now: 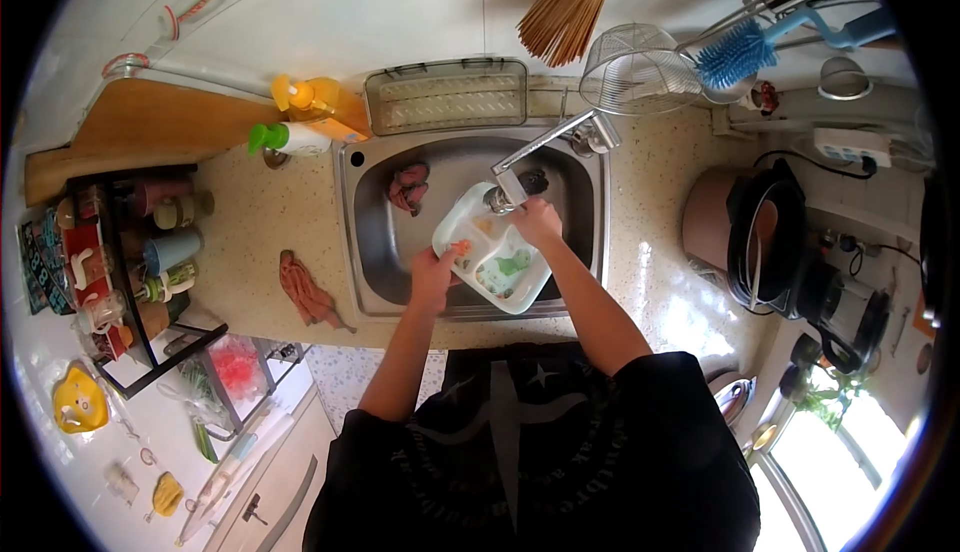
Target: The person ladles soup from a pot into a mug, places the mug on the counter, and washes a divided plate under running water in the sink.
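Observation:
A pale divided plate (468, 285) with a green picture in one compartment is tilted over the steel sink (385, 282). My left hand (435, 277) is closed on its left rim, thumb on the inside. My right hand (540, 222) is closed at the upper right rim, just below the faucet (535, 149); its fingertips are partly hidden. The spout's end sits over the plate's top compartment. Whether water runs is unclear. Behind the plate, a dark thing (536, 182) lies in the sink, its kind unclear. A reddish-brown cloth (408, 189) lies at the basin's upper left.
Another cloth (308, 292) lies on the counter at left. A green-topped pump bottle (290, 139), an orange bottle (318, 100) and a drain basket (446, 97) stand behind the sink. A wire strainer (640, 70) hangs above right. A cooker (715, 220) stands at right.

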A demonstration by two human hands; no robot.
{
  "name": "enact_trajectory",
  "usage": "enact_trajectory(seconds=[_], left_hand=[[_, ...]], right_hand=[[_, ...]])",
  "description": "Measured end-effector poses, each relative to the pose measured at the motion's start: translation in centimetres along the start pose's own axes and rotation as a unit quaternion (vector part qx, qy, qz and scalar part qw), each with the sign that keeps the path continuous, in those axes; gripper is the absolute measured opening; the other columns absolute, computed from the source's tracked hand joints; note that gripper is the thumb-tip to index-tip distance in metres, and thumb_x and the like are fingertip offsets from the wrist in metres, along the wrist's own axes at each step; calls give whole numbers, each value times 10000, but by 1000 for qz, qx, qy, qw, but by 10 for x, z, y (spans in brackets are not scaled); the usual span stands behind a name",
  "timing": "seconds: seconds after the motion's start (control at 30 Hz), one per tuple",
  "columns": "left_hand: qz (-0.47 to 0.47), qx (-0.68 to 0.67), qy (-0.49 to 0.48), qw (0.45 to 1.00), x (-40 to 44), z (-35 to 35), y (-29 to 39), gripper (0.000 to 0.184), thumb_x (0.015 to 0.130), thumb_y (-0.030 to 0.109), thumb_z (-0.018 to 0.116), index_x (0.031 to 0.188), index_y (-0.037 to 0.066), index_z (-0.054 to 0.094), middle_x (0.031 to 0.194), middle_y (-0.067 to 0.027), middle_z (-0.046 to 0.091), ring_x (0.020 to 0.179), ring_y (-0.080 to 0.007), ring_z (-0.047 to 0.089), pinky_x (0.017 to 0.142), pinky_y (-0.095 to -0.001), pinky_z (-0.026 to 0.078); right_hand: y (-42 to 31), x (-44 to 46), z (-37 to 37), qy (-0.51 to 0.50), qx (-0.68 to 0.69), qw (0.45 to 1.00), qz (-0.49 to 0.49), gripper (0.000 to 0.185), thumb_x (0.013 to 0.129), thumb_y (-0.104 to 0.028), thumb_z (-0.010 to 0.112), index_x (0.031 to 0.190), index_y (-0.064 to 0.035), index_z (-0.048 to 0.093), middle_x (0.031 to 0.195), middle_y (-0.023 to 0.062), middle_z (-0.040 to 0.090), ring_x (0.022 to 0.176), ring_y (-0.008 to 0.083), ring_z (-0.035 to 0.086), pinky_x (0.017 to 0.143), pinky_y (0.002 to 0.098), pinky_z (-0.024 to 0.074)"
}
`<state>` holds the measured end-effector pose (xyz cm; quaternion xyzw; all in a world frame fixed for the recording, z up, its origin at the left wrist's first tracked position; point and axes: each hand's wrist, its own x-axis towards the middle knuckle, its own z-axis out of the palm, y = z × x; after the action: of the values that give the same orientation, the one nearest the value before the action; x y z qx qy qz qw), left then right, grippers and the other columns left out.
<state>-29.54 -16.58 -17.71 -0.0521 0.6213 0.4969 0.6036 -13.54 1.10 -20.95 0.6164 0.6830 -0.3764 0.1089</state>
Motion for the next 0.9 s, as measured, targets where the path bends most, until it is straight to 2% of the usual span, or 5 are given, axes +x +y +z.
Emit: enact_trajectory(seconds=[0.27,0.37,0.47,0.57,0.9], left_hand=[[7,-40,41,998,-14,8,0,375,962,123,615,1319,36,542,1218,-106,650,1038,-239,686,822,-407,617],[31,-72,68,995,-13,0,-7,404,967,109,607,1354,59,505,1261,-97,623,1094,-246,658,878,-414,598],[53,-147,63,986,-12,-4,-12,430,967,73,604,1376,59,474,1292,-107,605,1145,-263,635,935,-436,576],[71,-218,42,973,-12,-3,-21,442,966,30,594,1387,53,461,1313,-111,593,1179,-274,615,979,-459,557],[-22,-114,-54,992,-14,-37,-7,470,979,188,605,1400,27,474,1316,-126,612,1172,-274,631,969,-439,561]], right_hand=[[16,-1,0,22,19,1000,-2,416,839,-520,678,1147,-246,737,1078,126,742,1021,345,699,868,460,565],[40,6,14,-5,28,999,21,442,859,-450,700,1203,-171,699,1064,123,746,971,332,725,815,462,596],[33,-11,12,-137,393,900,132,427,896,-295,689,1269,-93,632,1074,113,726,923,291,734,741,451,626],[28,-21,23,-188,504,835,117,428,908,-142,651,1319,-57,570,1073,96,691,885,251,721,696,429,639],[34,-6,24,-116,460,878,62,489,876,25,588,1357,-67,593,1068,82,705,907,187,689,665,370,594]])
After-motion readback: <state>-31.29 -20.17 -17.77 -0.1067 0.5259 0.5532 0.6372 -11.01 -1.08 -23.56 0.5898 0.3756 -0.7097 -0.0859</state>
